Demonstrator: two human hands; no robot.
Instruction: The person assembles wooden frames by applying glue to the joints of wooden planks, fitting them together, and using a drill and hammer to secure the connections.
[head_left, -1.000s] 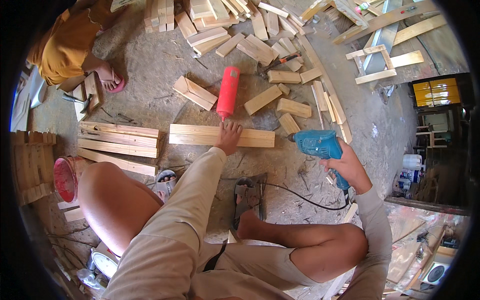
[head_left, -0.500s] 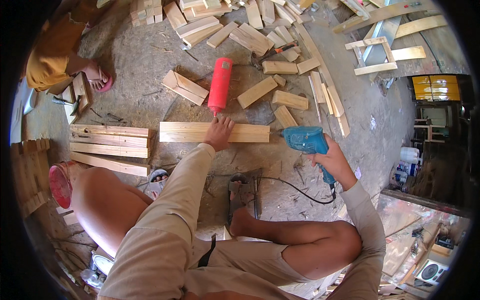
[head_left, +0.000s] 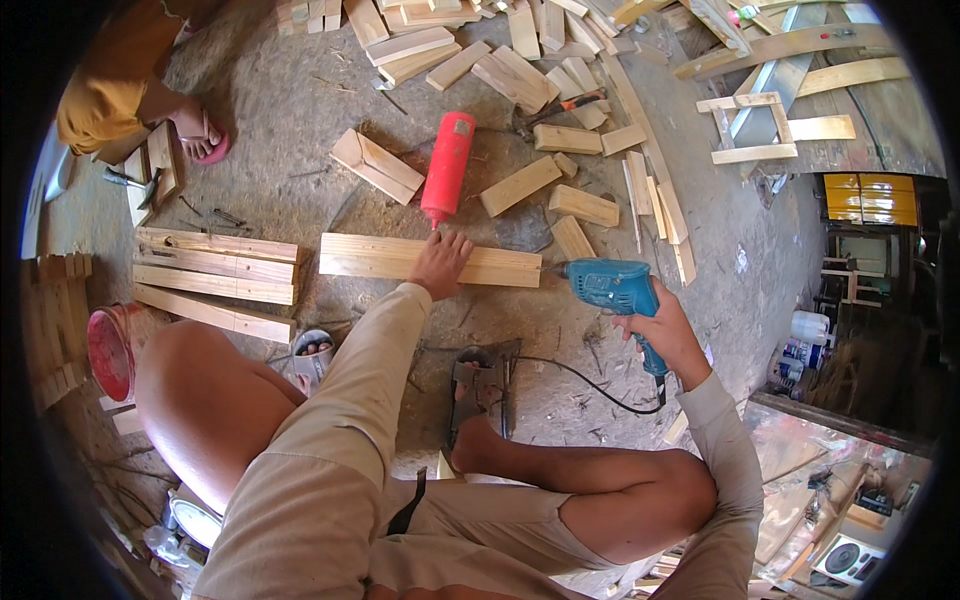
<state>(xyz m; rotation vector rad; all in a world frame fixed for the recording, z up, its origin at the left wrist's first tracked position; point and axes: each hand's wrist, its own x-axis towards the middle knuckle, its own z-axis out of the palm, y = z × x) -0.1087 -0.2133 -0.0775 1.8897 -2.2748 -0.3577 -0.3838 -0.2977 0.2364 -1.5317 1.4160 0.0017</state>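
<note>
Two pale wooden strips lie side by side on the floor ahead of me. My left hand is closed over their middle, fingers on the far edge. Just past those fingertips lies a red squeeze bottle, its nozzle pointing toward me. In my right hand is a teal power drill, gripped by the handle. Its bit points left at the right end of the strips; whether the tip touches the wood or has entered it, I cannot tell. A dark cord runs from the handle toward my foot.
Several cut boards lie in a row at left, near a red bucket. Loose blocks and a hammer are scattered beyond. Another person's foot stands far left. A wooden frame lies far right.
The whole view has shifted and tilted slightly. Both hands keep their holds, and the drill stays at the right end of the strips.
</note>
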